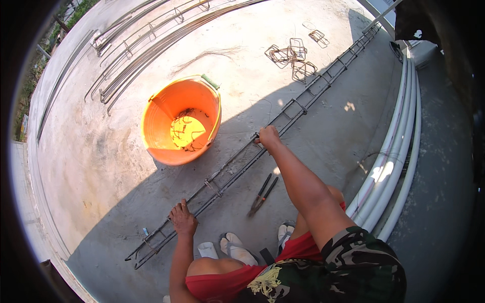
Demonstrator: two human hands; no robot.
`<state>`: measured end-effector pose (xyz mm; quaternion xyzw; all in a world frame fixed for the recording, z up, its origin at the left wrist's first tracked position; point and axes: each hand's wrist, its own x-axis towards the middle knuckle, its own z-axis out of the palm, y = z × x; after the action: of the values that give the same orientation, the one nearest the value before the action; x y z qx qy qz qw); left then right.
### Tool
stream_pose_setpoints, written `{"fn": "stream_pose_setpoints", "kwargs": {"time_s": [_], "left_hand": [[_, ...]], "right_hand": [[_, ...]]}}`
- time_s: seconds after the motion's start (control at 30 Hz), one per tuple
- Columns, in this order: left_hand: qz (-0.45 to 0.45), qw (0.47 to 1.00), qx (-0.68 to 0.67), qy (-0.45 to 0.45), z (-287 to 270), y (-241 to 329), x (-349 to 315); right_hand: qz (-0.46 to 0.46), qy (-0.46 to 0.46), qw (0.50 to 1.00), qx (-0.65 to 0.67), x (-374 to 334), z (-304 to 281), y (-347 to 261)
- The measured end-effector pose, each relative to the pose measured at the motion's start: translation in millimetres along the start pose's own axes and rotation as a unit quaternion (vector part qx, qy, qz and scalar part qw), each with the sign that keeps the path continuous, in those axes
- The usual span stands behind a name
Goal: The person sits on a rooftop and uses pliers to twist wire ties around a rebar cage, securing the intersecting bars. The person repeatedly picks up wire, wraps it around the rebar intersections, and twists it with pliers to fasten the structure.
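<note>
A long rebar cage of thin steel bars and square ties lies diagonally across the concrete slab. My left hand grips its bars near the close end. My right hand is closed on a tie farther along, arm stretched out. A pair of dark pincers lies on the slab just beside the cage, between my arms. My sandalled feet rest below it.
An orange plastic tub with bits of tie wire in it stands beyond the cage. Loose square stirrups lie at the far end. More rebar lengths lie far left. White pipes run along the right.
</note>
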<state>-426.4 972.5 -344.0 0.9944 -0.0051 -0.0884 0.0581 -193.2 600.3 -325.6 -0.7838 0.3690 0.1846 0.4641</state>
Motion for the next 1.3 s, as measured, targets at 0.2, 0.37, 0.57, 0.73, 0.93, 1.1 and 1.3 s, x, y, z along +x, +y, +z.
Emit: {"fn": "stream_pose_setpoints", "kwargs": {"time_s": [0.2,0.37,0.57,0.73,0.93,1.1,1.3], "left_hand": [[-0.009,1.000,0.007,0.010,8,0,0],[-0.016,1.000,-0.005,-0.020,4,4,1],[-0.007,0.992,-0.003,-0.126,-23,13,5],[-0.019,0.950,-0.075,-0.304,-69,-13,29],[0.142,0.912,-0.292,-0.253,-224,112,73],[0.173,0.886,-0.310,-0.298,-238,176,53],[0.060,0.788,-0.463,-0.402,-241,173,51]], "right_hand": [[-0.020,-0.048,0.999,0.001,0,-13,4],[-0.088,-0.030,0.995,0.045,-23,-56,-1],[-0.201,-0.034,0.978,0.044,-87,-187,-16],[-0.246,-0.100,0.962,-0.071,-154,-248,3],[-0.422,-0.259,0.851,-0.176,-197,-223,26],[-0.491,-0.212,0.832,-0.151,-218,-206,-3],[-0.406,-0.284,0.861,-0.119,-201,-224,11]]}}
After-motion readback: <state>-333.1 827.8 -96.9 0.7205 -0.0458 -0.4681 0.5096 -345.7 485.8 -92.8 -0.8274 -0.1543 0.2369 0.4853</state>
